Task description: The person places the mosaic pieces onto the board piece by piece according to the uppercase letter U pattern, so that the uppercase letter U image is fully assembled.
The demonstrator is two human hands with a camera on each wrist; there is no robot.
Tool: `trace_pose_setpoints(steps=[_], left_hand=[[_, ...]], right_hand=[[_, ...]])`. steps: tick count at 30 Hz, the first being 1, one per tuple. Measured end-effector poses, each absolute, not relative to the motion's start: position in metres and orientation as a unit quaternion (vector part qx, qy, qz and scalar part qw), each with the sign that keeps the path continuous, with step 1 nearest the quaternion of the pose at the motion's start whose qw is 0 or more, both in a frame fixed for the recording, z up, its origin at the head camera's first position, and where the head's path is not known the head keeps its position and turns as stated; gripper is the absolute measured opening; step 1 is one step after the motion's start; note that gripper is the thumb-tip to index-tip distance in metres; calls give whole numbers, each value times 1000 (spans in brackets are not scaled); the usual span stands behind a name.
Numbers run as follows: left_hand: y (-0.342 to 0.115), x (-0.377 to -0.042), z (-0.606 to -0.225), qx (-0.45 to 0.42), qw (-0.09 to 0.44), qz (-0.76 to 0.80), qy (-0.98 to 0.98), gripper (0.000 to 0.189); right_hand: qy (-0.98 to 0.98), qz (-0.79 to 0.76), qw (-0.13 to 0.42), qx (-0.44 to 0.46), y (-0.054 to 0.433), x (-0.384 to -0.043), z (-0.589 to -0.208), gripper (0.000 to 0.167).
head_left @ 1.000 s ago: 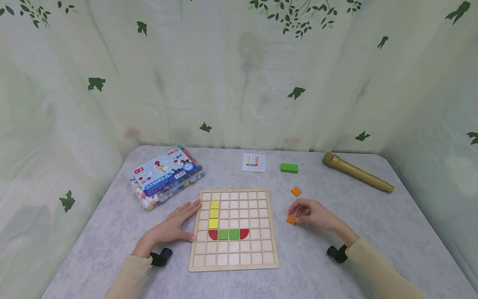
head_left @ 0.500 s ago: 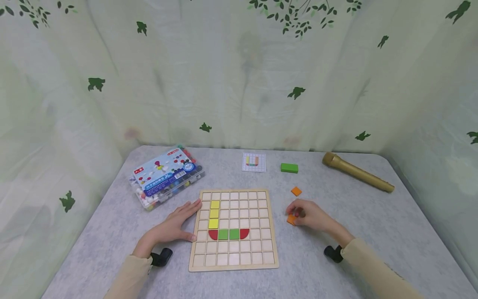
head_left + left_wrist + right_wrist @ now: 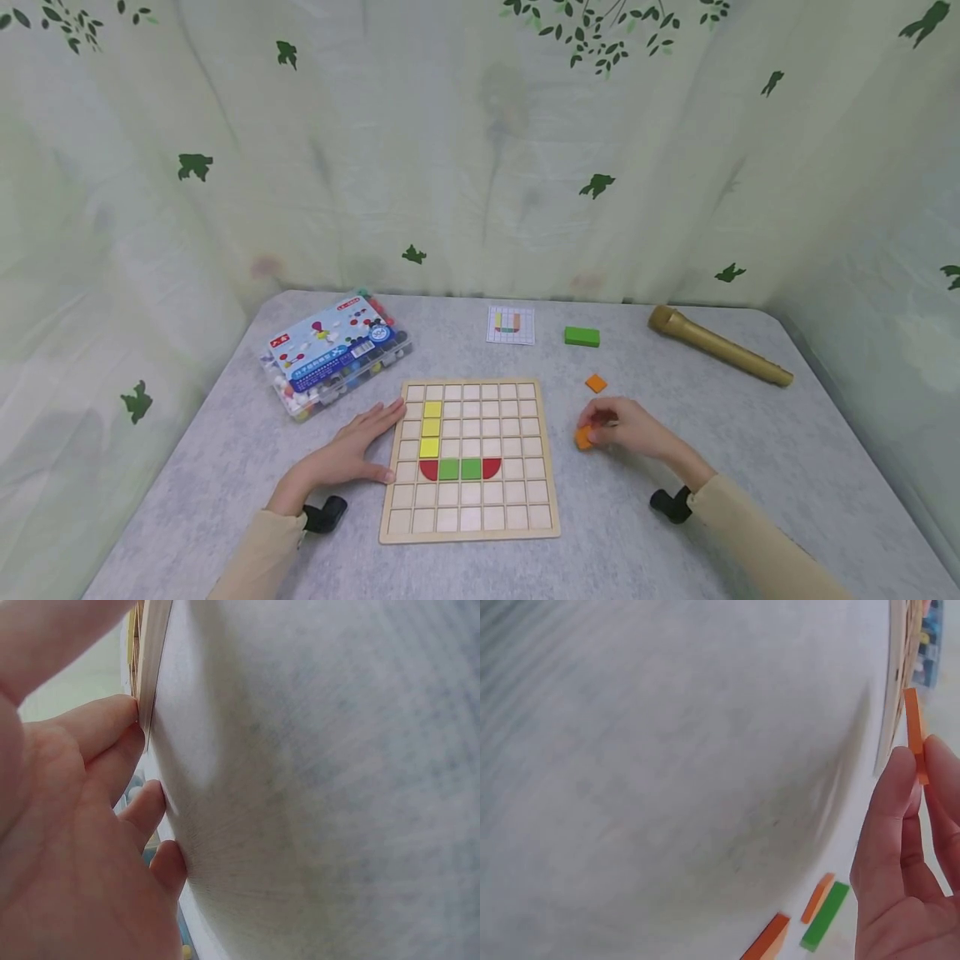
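My right hand (image 3: 626, 429) pinches an orange square tile (image 3: 915, 735) between thumb and fingertips, to the right of the wooden grid board (image 3: 468, 534). In the right wrist view the held tile stands edge-on to the camera, and another orange tile (image 3: 767, 939) lies on the table below it. A further orange tile (image 3: 596, 383) rests just beyond the hand. My left hand (image 3: 341, 454) lies spread, thumb and fingertips at the board's left edge. On the board, yellow squares (image 3: 431, 427) form a column above a row of two green squares (image 3: 459, 470) between red rounded pieces (image 3: 491, 468).
A small pattern card (image 3: 511, 326) lies behind the board, with a green block (image 3: 582, 337) to its right. The clear box of colored pieces (image 3: 335, 353) stands at the back left. At the back right lies a gold tapered stick (image 3: 720, 346). A leaf-print curtain surrounds the table.
My right fingers have closed on an orange tile and raised it slightly, after moving a little left. My left hand stays at the board's edge.
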State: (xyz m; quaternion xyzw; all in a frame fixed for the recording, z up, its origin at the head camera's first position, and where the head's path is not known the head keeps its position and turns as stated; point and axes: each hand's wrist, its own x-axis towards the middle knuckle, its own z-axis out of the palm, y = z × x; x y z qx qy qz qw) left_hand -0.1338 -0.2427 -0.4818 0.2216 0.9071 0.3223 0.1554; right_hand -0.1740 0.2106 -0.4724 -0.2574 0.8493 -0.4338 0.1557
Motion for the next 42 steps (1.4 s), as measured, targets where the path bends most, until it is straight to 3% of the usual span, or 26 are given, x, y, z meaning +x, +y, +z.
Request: trace_pose_setpoints(steps=[16,42], left_hand=[[-242,-134,-480,223,157,321,907,100],[-241,-134,-479,222,159,320,907,99]], right_hand=[[801,-507,209,-243,162,-181,-470,6],[840,-422,189,-285,81,-178,-467,13]])
